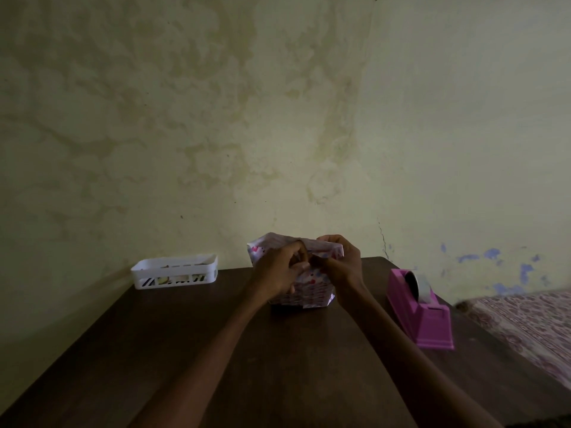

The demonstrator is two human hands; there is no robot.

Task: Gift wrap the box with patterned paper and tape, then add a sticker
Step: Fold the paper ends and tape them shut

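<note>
Grip on both sides is clamped: the left hand (282,270) and the right hand (341,261) meet above the one box (309,293), fingers curled and pinching loose folds of patterned paper (268,244) that stand up crumpled over its top. Two bare forearms reach in from the near edge across a broad bare stretch of the dark wooden desk (173,341). To the right, one pink tape dispenser (428,316) sits well apart from the box, close to the desk's right edge, with one roll of tape (418,284) on its far end. The box rests on the desk towards the far edge, its sides already covered in paper. Far left, near the back corner, stands one white slotted basket (176,271) holding small items too dim to identify. A stained yellowish wall (278,118) rises right behind the desk, and a bed (525,322) with a patterned cover lies just beside its right edge.
</note>
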